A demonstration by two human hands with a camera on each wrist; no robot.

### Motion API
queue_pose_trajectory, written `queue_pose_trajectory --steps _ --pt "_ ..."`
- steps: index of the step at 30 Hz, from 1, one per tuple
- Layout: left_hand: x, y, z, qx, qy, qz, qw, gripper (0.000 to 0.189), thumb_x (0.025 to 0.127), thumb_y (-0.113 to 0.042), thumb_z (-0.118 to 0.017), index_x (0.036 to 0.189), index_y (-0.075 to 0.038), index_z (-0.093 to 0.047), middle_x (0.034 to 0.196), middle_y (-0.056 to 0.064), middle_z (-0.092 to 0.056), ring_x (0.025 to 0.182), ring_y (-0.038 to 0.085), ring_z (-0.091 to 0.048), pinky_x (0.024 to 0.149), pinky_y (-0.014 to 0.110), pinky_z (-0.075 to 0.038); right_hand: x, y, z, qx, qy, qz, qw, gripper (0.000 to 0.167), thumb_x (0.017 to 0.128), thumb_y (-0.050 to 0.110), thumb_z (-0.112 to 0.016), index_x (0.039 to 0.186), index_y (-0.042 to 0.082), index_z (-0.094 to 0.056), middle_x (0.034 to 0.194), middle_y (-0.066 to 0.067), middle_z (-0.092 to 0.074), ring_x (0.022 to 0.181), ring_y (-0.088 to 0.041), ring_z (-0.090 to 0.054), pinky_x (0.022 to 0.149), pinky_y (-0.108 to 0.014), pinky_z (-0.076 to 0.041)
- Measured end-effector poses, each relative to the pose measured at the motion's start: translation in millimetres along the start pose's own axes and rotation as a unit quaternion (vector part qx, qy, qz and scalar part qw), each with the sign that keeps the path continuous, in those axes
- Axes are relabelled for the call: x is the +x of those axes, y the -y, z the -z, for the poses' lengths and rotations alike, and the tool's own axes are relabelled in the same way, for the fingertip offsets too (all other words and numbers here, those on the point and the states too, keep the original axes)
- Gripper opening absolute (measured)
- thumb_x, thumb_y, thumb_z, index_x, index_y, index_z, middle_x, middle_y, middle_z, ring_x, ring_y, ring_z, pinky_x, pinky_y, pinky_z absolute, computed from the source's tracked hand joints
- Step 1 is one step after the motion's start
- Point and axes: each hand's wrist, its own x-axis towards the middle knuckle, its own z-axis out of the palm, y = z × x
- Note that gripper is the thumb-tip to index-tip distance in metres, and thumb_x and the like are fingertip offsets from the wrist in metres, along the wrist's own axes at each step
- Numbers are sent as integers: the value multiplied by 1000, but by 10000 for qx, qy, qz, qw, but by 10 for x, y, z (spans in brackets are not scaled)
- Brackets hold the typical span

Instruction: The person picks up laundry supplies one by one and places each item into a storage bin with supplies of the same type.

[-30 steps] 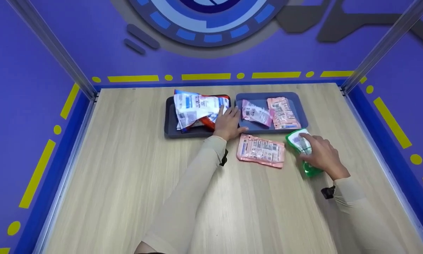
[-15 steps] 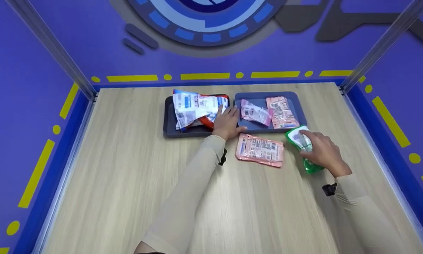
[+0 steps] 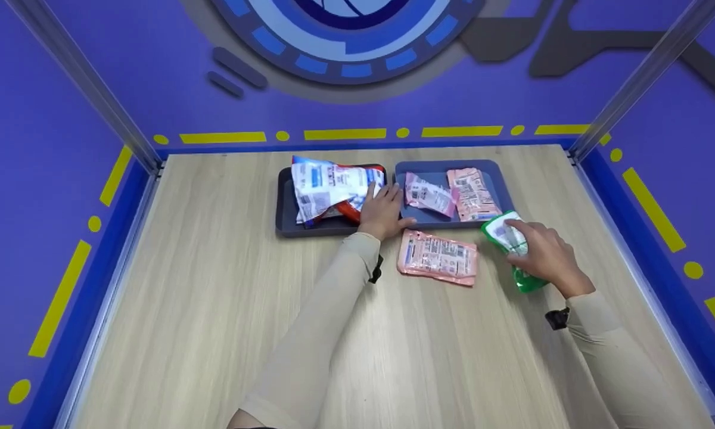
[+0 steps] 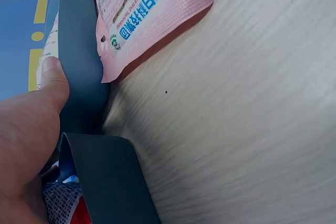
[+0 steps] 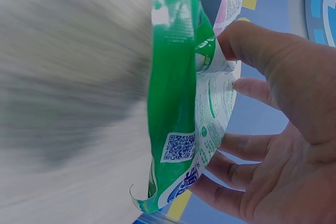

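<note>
Green packet nearer right tray

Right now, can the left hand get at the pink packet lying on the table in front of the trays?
Likely yes: the left hand seems to grip nothing, and the pink packet lies close by with nothing on top. The right hand, holding the green packet, is on the packet's other side.

Head view high, facing down; wrist views close; tabletop shared.
</note>
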Motion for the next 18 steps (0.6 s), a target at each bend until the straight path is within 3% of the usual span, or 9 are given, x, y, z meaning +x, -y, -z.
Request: queue_pose_trajectory --steps 8,18 --pt "-16 0 1 159 -122 -1 9998 88 96 -72 -45 162 -15 -33 169 1 -27 155 21 -25 128 47 -1 57 34 75 -118 31 12 9999 71 91 27 -74 155 17 -44 147 -32 -47 124 -56 -49 85 -82 -44" --pt "51 -3 -30 70 43 58 9999 92 95 -74 -47 164 -16 -28 170 0 -23 156 19 -22 127 47 5 129 47 199 -266 -129 207 9993 70 89 25 -75 152 16 -47 143 -32 -51 117 -56 -53 77 -77 -49"
